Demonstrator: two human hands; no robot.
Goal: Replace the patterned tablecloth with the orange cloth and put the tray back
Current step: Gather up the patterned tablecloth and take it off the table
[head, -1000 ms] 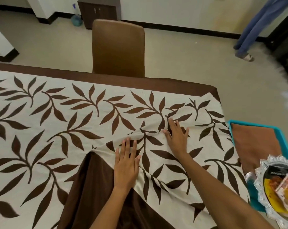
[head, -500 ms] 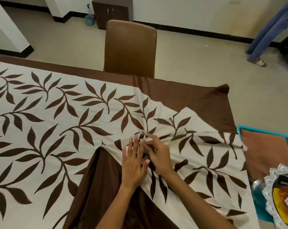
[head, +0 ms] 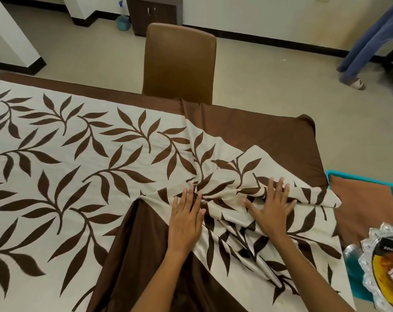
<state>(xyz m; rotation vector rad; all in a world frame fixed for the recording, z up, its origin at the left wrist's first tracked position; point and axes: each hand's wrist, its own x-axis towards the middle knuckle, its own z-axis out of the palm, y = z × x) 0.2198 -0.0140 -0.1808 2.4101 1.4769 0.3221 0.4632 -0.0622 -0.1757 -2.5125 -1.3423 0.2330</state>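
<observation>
Gathering stage: patterned tablecloth (head: 83,176) bunched at its right end, most of it spread flat on the surface; removal judged barely begun.
Exposed: brown undercloth (head: 270,136) bare at the far right corner and near edge.
Left hand (head: 185,221): flat, fingers straight, pressing the bunched folds; grips nothing.
Right hand (head: 272,209): splayed flat on the folded-over flap, just beside the left.
Orange cloth (head: 360,206): folded in the blue tray (head: 348,174), right of the hands, untouched.
Remaining: lift off, lay orange, return tray.
</observation>
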